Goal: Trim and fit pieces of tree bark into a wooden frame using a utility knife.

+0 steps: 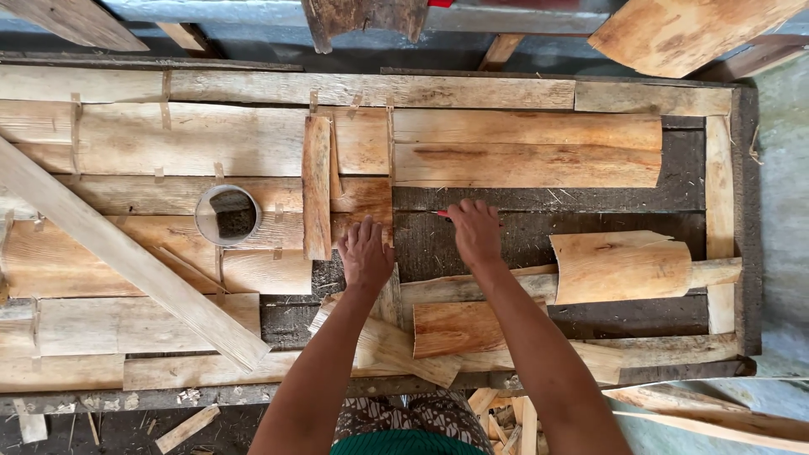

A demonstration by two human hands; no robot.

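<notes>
Head view: left hand (365, 253) flat on veneer sheet (358, 198), right hand (474, 232) clenched around red tool (442, 214).

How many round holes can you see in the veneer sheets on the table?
1: a round hole in the veneer left of the left hand. Overlapping sheets may hide others.

A dark bare strip of the table (590, 221) runs open from the middle toward the right edge. A curled veneer sheet (619, 265) blocks it on the near side; a long diagonal plank (126, 257) bars the left half, beside a roll of tape (227, 215).
</notes>
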